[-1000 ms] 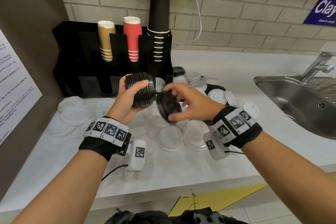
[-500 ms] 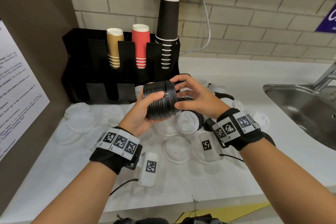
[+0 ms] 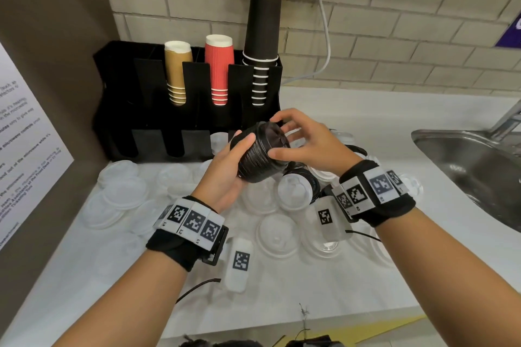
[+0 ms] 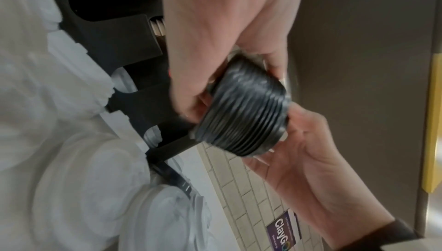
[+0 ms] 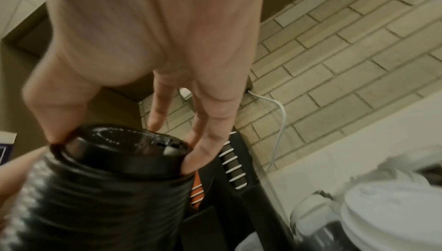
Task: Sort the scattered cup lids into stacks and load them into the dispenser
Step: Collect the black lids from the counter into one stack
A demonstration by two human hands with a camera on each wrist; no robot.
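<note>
A stack of black cup lids (image 3: 258, 162) is held above the counter in front of the black dispenser (image 3: 158, 110). My left hand (image 3: 242, 158) grips the stack from the left, thumb on top. My right hand (image 3: 284, 136) pinches the rim of the topmost black lid (image 5: 124, 147) between thumb and fingers. In the left wrist view the ribbed stack (image 4: 244, 115) sits between both hands. White and clear lids (image 3: 277, 234) lie scattered on the counter, one white lid (image 3: 293, 191) just below the stack. More black lids (image 3: 303, 175) lie under my right wrist.
The dispenser's upper slots hold brown cups (image 3: 176, 73), red cups (image 3: 219, 67) and tall black cups (image 3: 262, 36). A steel sink (image 3: 465, 166) is at the right. A brown side panel with a printed notice (image 3: 25, 135) closes the left. A cable (image 3: 325, 36) hangs on the brick wall.
A second ago my right hand held one black lid apart from the stack; that lid now sits on the stack's end. The stack has turned more upright and shifted right.
</note>
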